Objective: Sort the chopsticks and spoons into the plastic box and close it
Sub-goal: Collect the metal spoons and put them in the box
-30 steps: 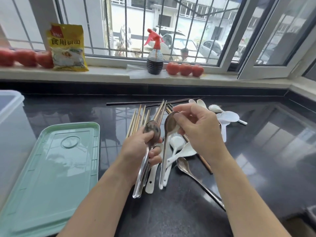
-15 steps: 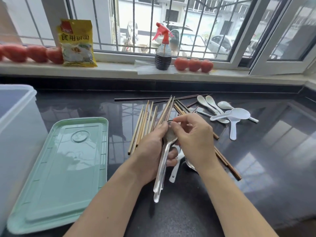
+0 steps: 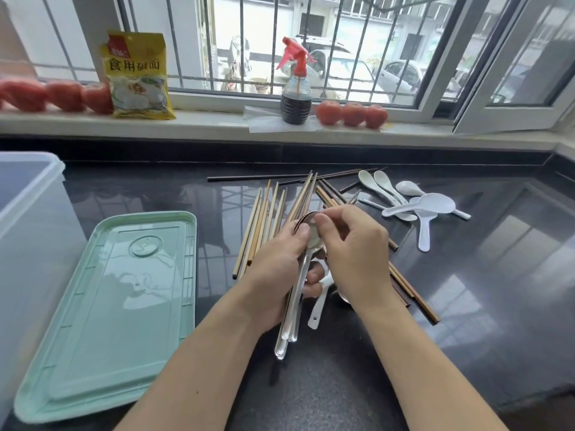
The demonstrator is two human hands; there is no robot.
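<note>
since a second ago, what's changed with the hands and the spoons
The right hand carried its metal spoon leftward and laid it onto the bundle of metal spoons gripped in the left hand; its fingers still pinch the top bowl. The left hand kept its grip throughout. The green lid, chopsticks and white spoons on the counter lie as before.
</note>
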